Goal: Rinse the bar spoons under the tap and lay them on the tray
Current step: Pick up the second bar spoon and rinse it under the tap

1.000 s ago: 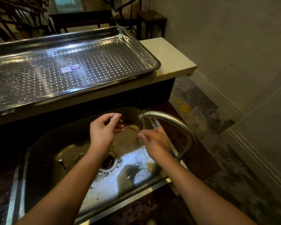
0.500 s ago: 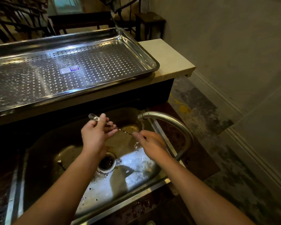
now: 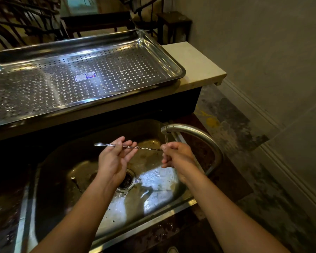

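A long twisted steel bar spoon lies level over the sink, its bowl pointing left. My left hand supports it across loosely spread fingers. My right hand pinches the spoon's other end right under the tap spout, where a thin stream of water runs onto it. The perforated steel tray sits on the raised counter behind the sink. Another spoon-like utensil lies in the sink basin to the left of the drain.
The steel sink has a drain under my left wrist. The curved tap neck rises at the sink's right. The pale counter ends at the right, with tiled floor and a wall beyond. Dark chairs stand behind.
My left hand slid left along the spoon and opened its fingers, so the bowl and more of the twisted stem now show. My right hand stayed under the tap.
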Tool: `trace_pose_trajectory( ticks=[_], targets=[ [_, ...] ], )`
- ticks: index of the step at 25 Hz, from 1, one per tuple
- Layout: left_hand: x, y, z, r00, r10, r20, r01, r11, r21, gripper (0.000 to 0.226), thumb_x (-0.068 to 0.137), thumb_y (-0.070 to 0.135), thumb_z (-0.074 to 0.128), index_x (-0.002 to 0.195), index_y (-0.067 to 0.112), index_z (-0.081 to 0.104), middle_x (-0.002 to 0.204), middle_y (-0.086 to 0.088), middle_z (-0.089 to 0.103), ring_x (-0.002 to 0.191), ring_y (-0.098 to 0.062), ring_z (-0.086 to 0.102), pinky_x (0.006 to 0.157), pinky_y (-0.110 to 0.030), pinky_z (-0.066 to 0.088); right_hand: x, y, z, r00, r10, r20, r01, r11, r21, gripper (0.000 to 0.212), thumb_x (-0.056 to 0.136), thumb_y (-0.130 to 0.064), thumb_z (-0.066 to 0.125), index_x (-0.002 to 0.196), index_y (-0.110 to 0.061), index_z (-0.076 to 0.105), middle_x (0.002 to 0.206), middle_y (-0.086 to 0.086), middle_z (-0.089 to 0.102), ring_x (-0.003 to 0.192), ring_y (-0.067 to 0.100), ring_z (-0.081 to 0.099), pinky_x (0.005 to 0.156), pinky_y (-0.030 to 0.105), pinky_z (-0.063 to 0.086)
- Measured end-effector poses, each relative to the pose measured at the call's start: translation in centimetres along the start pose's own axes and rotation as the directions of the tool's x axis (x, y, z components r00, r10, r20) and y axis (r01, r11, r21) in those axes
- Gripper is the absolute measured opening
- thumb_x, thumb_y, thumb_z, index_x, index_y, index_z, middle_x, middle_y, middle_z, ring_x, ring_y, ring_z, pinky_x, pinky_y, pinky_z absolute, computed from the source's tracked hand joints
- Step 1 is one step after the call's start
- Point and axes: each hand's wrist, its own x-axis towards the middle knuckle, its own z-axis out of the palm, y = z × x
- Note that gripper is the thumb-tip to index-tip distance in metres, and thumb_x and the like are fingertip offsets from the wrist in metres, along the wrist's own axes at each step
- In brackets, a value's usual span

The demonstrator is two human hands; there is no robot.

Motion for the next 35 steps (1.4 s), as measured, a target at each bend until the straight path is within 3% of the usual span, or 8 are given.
trace_pose_trajectory(
  ticks=[3,6,11,13,18,22,29,35],
  targets=[
    [-0.4,-0.9,-0.2,0.996,-0.085,0.022,0.085,0.996,0.002,0.016,0.099,0.004,0.044,0.109,0.003,0.057,0.092,-0.019,0.070,0.085,-0.032,0.074,0.066,-0.038,0.061,-0.4,-0.2,0.4,0.997,-0.055,0.048,0.060,0.992,-0.114,0.006,0.093,-0.010,0.066,0.097,-0.007,0.070,0.067,0.006,0.064,0.052,0.013,0.063,0.053,0.029,0.058],
    [-0.5,-0.9,-0.2,0.997,-0.074,0.025,0.073,0.997,0.026,0.014,0.099,0.004,0.044,0.105,0.002,0.057,0.088,-0.020,0.073,0.085,-0.033,0.074,0.066,-0.038,0.062,-0.8,-0.2,0.0,0.997,-0.045,0.058,0.064,0.923,-0.380,0.013,0.091,-0.028,0.069,0.087,-0.016,0.073,0.059,-0.001,0.065,0.047,0.010,0.060,0.046,0.023,0.050],
    [-0.4,-0.7,0.3,1.000,-0.014,-0.004,0.014,1.000,0.015,0.012,0.099,0.007,0.047,0.101,0.005,0.058,0.082,-0.014,0.075,0.082,-0.029,0.074,0.066,-0.035,0.062,-1.0,-0.4,-0.1,0.972,0.020,0.234,-0.010,0.999,-0.044,0.021,0.098,-0.022,0.061,0.087,-0.006,0.070,0.064,0.008,0.068,0.049,0.015,0.058,0.044,0.025,0.048],
    [-1.4,-2.5,0.9,0.997,-0.046,0.059,0.039,0.993,0.112,0.009,0.098,0.009,0.051,0.100,0.005,0.059,0.086,-0.013,0.073,0.076,-0.026,0.073,0.063,-0.034,0.060,-1.4,-0.2,0.4,0.954,-0.027,0.300,0.080,0.983,-0.164,0.019,0.097,-0.021,0.061,0.085,-0.010,0.070,0.070,0.010,0.073,0.051,0.017,0.062,0.044,0.025,0.049],
    [-2.2,-5.6,2.2,0.991,-0.101,0.083,0.065,0.933,0.353,0.011,0.094,0.011,0.059,0.101,0.004,0.064,0.087,-0.013,0.069,0.070,-0.018,0.067,0.062,-0.032,0.055,-2.2,1.5,-0.6,0.993,-0.015,0.119,0.057,0.930,-0.364,0.030,0.097,-0.041,0.057,0.077,-0.021,0.066,0.055,0.003,0.065,0.040,0.016,0.053,0.040,0.024,0.041],
    [-1.1,-5.1,3.7,0.994,-0.098,0.047,0.079,0.948,0.308,0.007,0.094,0.009,0.059,0.092,0.007,0.065,0.069,-0.005,0.062,0.058,-0.012,0.059,0.057,-0.027,0.052,-1.9,1.4,-1.0,0.998,0.006,-0.057,-0.014,0.989,-0.145,0.029,0.099,-0.033,0.058,0.079,-0.013,0.063,0.051,-0.002,0.056,0.039,0.012,0.045,0.037,0.021,0.035],
    [-1.3,-6.3,5.1,0.940,-0.306,0.151,0.256,0.925,0.281,0.012,0.096,0.017,0.055,0.094,0.005,0.057,0.058,-0.009,0.046,0.054,-0.023,0.044,0.059,-0.036,0.037,-1.6,-0.8,0.2,0.998,-0.054,-0.041,0.041,0.961,-0.273,0.017,0.098,-0.025,0.057,0.086,-0.015,0.064,0.068,0.012,0.070,0.052,0.018,0.057,0.053,0.031,0.047],
    [0.8,-5.0,6.2,0.965,-0.255,-0.063,0.261,0.961,0.097,0.017,0.102,0.022,0.046,0.097,0.009,0.056,0.066,-0.004,0.055,0.047,-0.013,0.055,0.044,-0.021,0.050,-6.2,2.2,-1.5,0.946,-0.322,-0.039,0.300,0.913,-0.275,0.019,0.099,-0.021,0.058,0.087,-0.035,0.065,0.080,-0.003,0.074,0.059,0.011,0.068,0.053,0.022,0.055]
  ],
)
